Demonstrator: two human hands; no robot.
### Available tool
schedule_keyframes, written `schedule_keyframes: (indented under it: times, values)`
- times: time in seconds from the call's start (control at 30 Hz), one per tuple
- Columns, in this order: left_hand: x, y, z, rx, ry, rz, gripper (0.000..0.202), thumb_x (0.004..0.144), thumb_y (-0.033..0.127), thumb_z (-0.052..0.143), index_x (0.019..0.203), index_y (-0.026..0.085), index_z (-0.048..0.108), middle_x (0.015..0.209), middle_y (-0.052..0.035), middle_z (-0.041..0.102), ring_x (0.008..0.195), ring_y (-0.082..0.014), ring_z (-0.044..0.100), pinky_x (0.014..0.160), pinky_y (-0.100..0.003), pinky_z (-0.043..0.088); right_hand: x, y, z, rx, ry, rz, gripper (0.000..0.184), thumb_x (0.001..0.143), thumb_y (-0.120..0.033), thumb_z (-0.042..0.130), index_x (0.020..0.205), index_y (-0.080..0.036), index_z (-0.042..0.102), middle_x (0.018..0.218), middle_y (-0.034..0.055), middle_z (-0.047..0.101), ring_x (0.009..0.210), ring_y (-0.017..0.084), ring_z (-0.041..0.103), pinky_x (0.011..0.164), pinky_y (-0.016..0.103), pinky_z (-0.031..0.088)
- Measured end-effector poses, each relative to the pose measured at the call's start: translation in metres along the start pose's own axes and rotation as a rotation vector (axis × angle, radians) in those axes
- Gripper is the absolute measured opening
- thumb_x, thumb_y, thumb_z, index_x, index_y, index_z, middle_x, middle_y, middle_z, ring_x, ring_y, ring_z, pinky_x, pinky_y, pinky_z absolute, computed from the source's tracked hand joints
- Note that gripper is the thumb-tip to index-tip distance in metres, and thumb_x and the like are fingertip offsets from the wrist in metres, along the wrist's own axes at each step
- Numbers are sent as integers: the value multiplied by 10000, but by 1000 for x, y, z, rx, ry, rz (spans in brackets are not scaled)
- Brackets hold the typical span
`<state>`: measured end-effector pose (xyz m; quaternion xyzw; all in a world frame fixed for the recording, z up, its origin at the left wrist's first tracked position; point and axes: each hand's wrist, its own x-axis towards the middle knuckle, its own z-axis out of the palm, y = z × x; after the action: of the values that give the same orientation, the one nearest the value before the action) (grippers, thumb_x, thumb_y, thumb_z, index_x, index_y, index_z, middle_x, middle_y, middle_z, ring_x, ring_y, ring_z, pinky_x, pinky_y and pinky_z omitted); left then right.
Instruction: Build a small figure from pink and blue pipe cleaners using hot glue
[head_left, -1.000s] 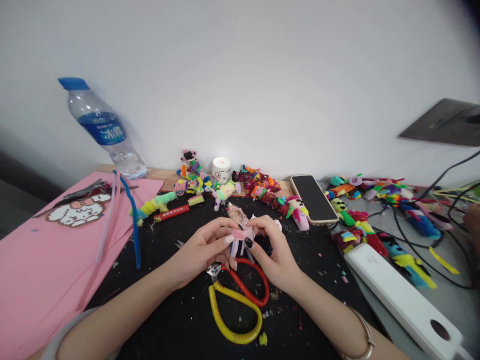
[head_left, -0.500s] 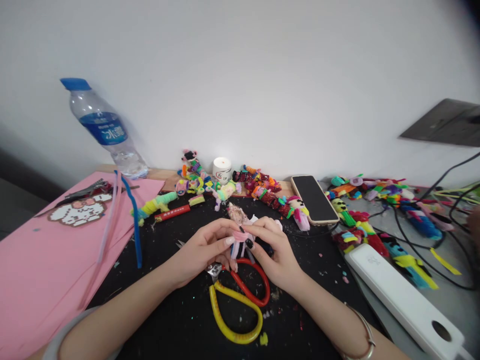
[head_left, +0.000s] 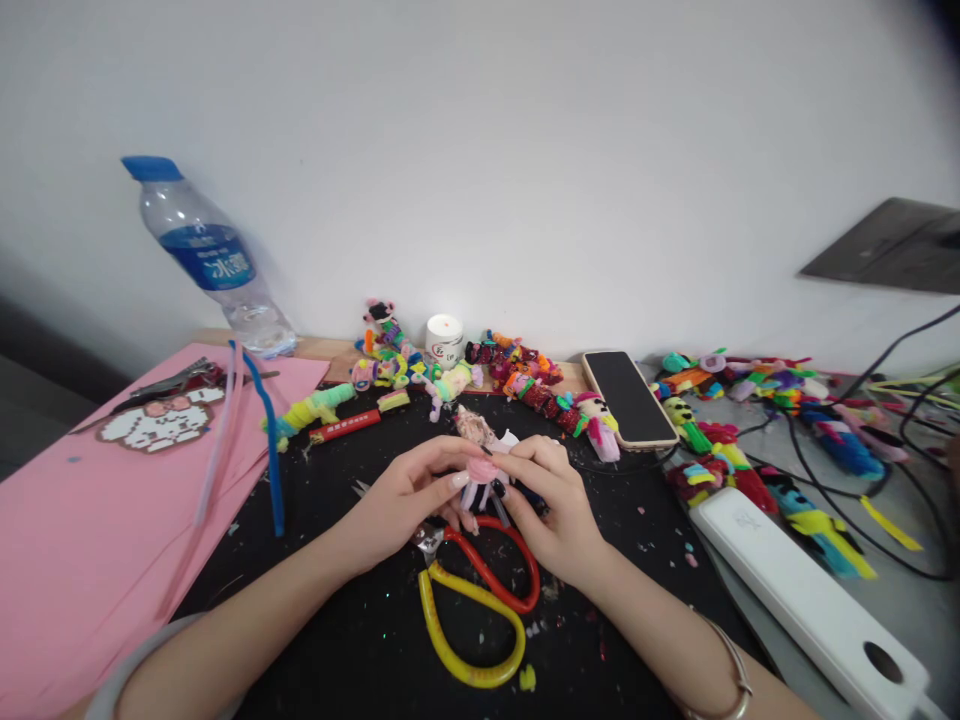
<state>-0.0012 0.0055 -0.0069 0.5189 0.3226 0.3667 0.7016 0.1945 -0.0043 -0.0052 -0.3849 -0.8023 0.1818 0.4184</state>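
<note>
Both hands meet over the black mat (head_left: 330,620) at the middle of the desk. My left hand (head_left: 409,495) pinches a small pink fuzzy piece (head_left: 480,472) between thumb and fingers. My right hand (head_left: 551,505) grips the same piece from the right, its fingers curled over it. Pale strands hang below the piece. Just beneath the hands lie scissors (head_left: 472,600) with one red and one yellow handle. A small pink glittery figure (head_left: 474,427) lies just beyond the fingertips.
Pink paper sheets (head_left: 90,520) with a pixel picture, blue and pink pipe cleaners (head_left: 262,430), a water bottle (head_left: 206,260), a white jar (head_left: 443,340), several colourful fuzzy figures (head_left: 525,385), a phone (head_left: 628,398), a white power strip (head_left: 810,600) and black cables (head_left: 847,470) surround the mat.
My right hand's fingers have curled further over the pink piece, hiding the dark thumbnail. The left hand and everything else on the desk stay put.
</note>
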Motion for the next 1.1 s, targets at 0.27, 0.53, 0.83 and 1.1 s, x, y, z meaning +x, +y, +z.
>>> schedule_keyframes:
  times: [0.27,0.53,0.83,1.1]
  values:
    - [0,2,1,22,37,-73,233,872,312,533,1075,197,553,591,22,628,480,-123,643,426,-161,428,0,1,3,-24,6,-16,300,838,-114,512,1097,-225,613,864,41,591,804,191,529,724,376,395]
    - [0,3,3,-24,52,-91,227,862,304,545,1060,191,552,877,-43,678,592,-151,688,559,-245,536,-1,1,2,-93,-2,-37,289,848,-116,507,1099,-222,605,849,40,598,786,193,524,709,379,375]
    - [0,2,2,-1,51,-71,223,863,295,541,1056,182,542,1060,-96,664,638,-154,698,602,-255,536,-2,2,4,-121,12,-43,311,854,-107,496,1123,-231,591,842,37,597,791,192,531,707,378,387]
    - [1,3,2,14,57,-60,213,866,297,537,1051,193,549,1089,-91,661,640,-150,699,590,-239,534,-3,1,6,-116,27,-33,333,857,-112,494,1151,-236,589,879,50,609,823,198,551,715,376,419]
